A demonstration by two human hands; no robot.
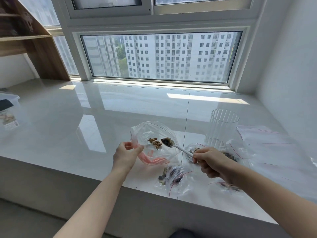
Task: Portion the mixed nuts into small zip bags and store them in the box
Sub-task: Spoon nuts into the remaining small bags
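Left hand (pixel 126 156) gripping clear zip bag (pixel 154 143) open, walnut pieces inside, right hand (pixel 211 162) holding nut-loaded spoon (pixel 178 148)

Bags, spoon and jar near the front edge of the sill

The left hand (pixel 126 156) holds an open zip bag (pixel 154 143) above the sill (pixel 68 126), nuts (pixel 155 143) in it; the spoon (pixel 178 148), held by the right hand (pixel 212 164), reaches into it from the right. Behind that hand stands the jar (pixel 222 127), with flat bags (pixel 267 141) to its right. Filled bags (pixel 175 177) lie at the front edge. The box (pixel 8 110) sits at the far left edge.
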